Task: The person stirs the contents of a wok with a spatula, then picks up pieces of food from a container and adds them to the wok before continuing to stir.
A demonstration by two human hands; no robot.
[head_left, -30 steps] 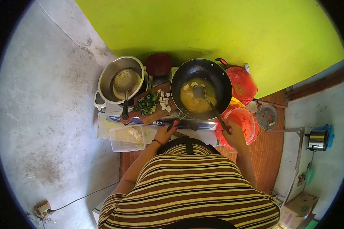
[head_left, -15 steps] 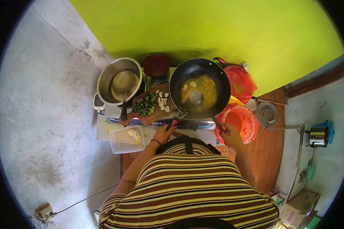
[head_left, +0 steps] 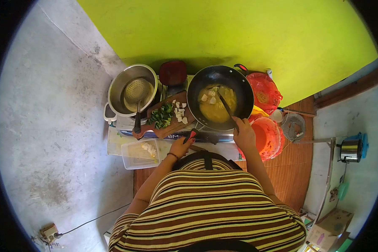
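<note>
My left hand [head_left: 181, 147] is closed around the red-and-black handle [head_left: 190, 135] of a black wok [head_left: 197, 89]. Yellow broth with pale chunks [head_left: 214, 107] lies in the wok. In my right hand [head_left: 244, 133] is the dark handle of a ladle [head_left: 226, 104], which slants into the broth; its head is mostly hidden there. Left of the wok, a wooden cutting board [head_left: 161, 131] carries chopped green leaves [head_left: 161, 116] and cut white pieces [head_left: 180, 111].
A steel pot [head_left: 114, 93] with a skimmer [head_left: 137, 91] stands at the left. A clear plastic container [head_left: 132, 161] sits near the front edge. Red basins [head_left: 274, 133] and a red basket [head_left: 263, 87] are right of the wok. A green wall [head_left: 222, 29] rises behind.
My right hand has moved up and slightly left, toward the wok. The ladle's handle now reaches farther over the broth, and its head has shifted toward the far side. My left hand stays on the handle.
</note>
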